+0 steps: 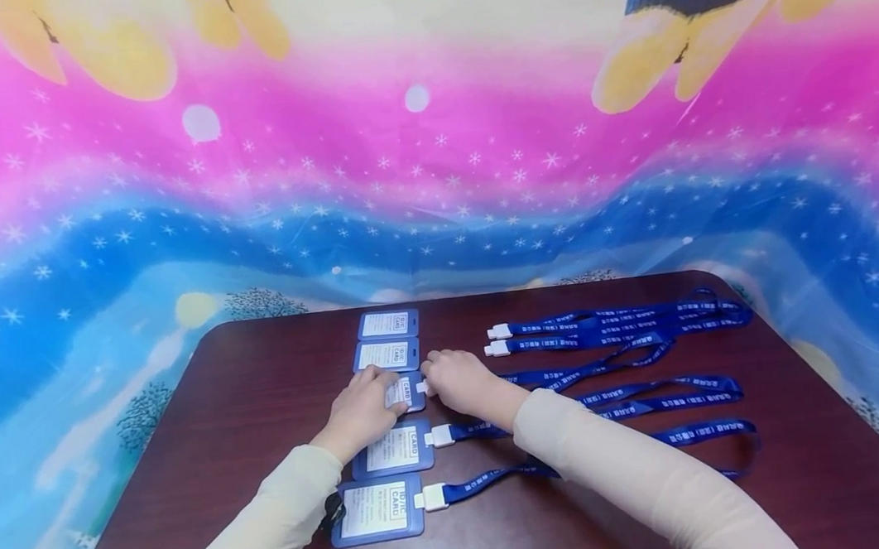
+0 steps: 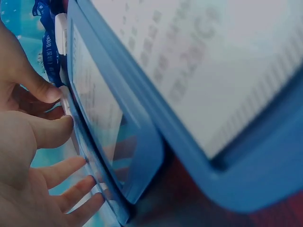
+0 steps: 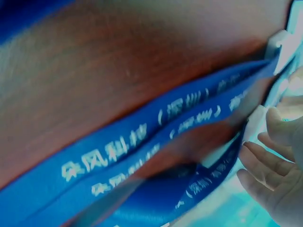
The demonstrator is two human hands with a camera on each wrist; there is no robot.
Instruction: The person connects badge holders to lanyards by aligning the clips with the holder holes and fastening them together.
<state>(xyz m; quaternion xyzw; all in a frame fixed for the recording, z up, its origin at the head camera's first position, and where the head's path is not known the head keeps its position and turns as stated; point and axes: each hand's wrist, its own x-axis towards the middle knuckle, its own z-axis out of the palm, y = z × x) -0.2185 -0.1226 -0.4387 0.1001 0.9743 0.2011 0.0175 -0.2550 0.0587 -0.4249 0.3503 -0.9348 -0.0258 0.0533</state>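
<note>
A blue ID card holder (image 1: 413,392) lies flat on the table in the middle of a column of similar holders. My left hand (image 1: 364,407) grips it across its face, thumb at the near edge and fingers toward the far side. At its right end, my right hand (image 1: 463,381) pinches the white clip (image 1: 421,387) of a blue lanyard (image 1: 557,376). The right wrist view shows thumb and fingertips around that clip (image 3: 256,119). In the left wrist view, both hands' fingertips meet near the holder's clip end.
Nearer me lie two card holders (image 1: 348,520) with lanyard clips (image 1: 435,497) at their right ends. Two holders (image 1: 367,324) without clips lie farther back. Folded lanyards (image 1: 621,319) with white clips (image 1: 497,348) rest at the back right of the dark red table (image 1: 266,383). A patterned cloth (image 1: 405,185) hangs behind.
</note>
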